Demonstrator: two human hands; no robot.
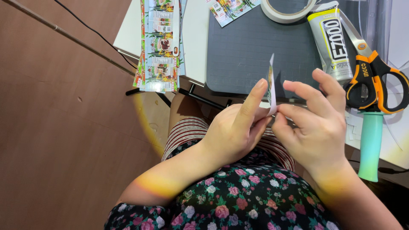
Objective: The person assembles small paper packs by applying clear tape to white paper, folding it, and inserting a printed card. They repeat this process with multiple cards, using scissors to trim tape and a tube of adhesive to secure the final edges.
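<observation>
My left hand point(236, 127) and my right hand point(317, 121) meet above my lap, both pinching a small white paper strip point(271, 87) with a printed face. The strip stands on edge, seen almost side-on, rising above my fingertips. My left index finger runs up along its left side. My right thumb and fingers grip its lower edge from the right. The strip is held just in front of the near edge of a dark grey cutting mat point(243, 51).
A stack of printed colourful strips point(159, 47) lies at the table's left edge. On the mat's far side sit a tape roll point(287, 12) and a glue tube point(332, 40). Orange-handled scissors point(375, 81) and a teal-handled tool point(370, 145) lie right. Brown floor spreads left.
</observation>
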